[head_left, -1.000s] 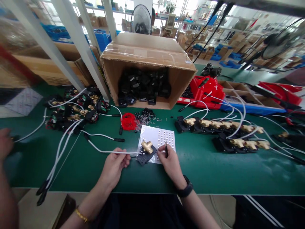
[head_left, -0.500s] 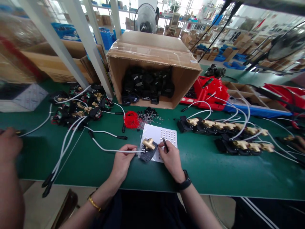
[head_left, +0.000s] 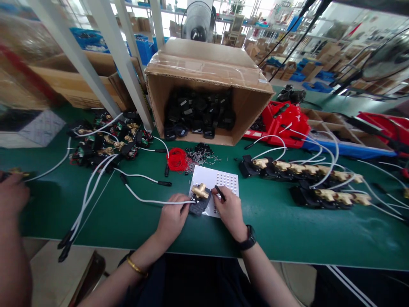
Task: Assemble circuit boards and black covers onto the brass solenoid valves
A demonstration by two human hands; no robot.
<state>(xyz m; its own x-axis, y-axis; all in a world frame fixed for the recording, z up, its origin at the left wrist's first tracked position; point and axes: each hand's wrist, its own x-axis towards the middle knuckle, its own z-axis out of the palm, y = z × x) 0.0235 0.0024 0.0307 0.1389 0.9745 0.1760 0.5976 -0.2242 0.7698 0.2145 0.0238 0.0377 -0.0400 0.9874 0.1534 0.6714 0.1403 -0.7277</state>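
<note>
Green table point(head_left: 271, 238) spans the view; clock centred on the black unit point(head_left: 198, 207), 12 pointing away from the wearer. Cardboard box point(head_left: 204, 59) at 12, its open side facing the wearer, dark parts point(head_left: 200, 111) piled inside. Between 2 and 3: row of brass-fitted units point(head_left: 297, 168), white leads trailing. At 10: jumbled cluster of units point(head_left: 108, 147), green boards showing.

White sheet point(head_left: 200, 172) under the unit, small dots in rows on its right part. Right hand point(head_left: 230, 213) between 3 and 4, fingers bent in, slim black tool point(head_left: 220, 192) held by thumb and forefinger, fingertips close by the unit's right edge. Left hand point(head_left: 172, 215) between 8 and 9, nearly closed, at the unit's left edge (white cable point(head_left: 150, 201) runs there too; cannot tell which it grips). Unit lies flat, brass tee point(head_left: 200, 191) on top. Red loop point(head_left: 177, 160) at 11; loose screws point(head_left: 195, 163) beside it.
</note>
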